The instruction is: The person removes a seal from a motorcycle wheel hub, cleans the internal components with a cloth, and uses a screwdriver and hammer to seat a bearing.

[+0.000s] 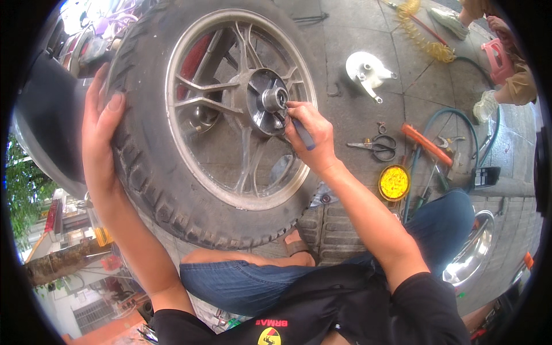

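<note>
A motorcycle wheel with a knobbly black tyre (pixel 149 167) and grey spoked rim (pixel 247 198) stands in front of me. My left hand (pixel 102 118) lies against the tread at its left side, with fingers stretched and thumb apart. Close to the metal hub (pixel 273 99), my right hand (pixel 312 135) is closed around a slim tool with a blue-grey handle (pixel 303 135). The tool's thin end reaches the hub opening; its tip is hidden by my fingers and the hub.
Right of the wheel lie a silver brake plate (pixel 363 72), black-handled scissors (pixel 382 148), an orange-handled tool (pixel 427 145) and a round tin of yellow grease (pixel 394 183). A yellow coiled air hose (pixel 422 37), a pink stool (pixel 498 60) and another person's shoe (pixel 486 107) are farther off.
</note>
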Demonstrator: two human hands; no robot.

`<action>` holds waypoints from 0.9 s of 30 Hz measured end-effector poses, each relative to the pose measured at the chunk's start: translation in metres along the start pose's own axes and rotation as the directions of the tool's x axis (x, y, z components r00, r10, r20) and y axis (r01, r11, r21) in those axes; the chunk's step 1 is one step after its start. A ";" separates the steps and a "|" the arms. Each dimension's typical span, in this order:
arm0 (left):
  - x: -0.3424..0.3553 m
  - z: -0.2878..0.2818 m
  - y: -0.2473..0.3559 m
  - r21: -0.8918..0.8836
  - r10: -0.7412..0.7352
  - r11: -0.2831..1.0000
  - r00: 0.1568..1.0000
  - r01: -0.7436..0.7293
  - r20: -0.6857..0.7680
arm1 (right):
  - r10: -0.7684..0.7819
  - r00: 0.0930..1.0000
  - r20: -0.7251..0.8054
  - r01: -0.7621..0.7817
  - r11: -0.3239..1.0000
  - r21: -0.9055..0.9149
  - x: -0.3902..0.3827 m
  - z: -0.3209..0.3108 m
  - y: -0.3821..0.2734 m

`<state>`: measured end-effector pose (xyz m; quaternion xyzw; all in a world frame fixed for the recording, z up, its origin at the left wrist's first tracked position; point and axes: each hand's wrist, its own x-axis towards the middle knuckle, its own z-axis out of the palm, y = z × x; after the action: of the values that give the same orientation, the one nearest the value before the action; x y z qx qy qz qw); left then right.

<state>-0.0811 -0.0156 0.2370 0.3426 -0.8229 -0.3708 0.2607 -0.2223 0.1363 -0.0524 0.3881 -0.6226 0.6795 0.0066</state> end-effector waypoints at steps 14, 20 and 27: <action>0.011 -0.059 -0.090 -0.091 -0.190 0.978 0.981 0.185 -0.044 | 0.597 0.743 0.301 -0.664 0.601 0.445 -0.015 0.000 0.001; 0.023 -0.084 -0.155 0.082 -0.134 0.985 0.973 0.152 -0.190 | 0.564 0.717 0.409 -0.693 0.641 0.330 -0.028 0.012 -0.017; 0.028 -0.079 -0.192 0.285 -0.002 0.952 0.932 0.114 -0.363 | 0.407 0.533 0.742 -0.845 0.297 0.444 -0.024 -0.002 -0.035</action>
<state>0.0259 -0.1651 0.1369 0.4646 -0.7977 -0.1798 0.3398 -0.1893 0.1569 -0.0359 0.2181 -0.3453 0.6886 -0.5992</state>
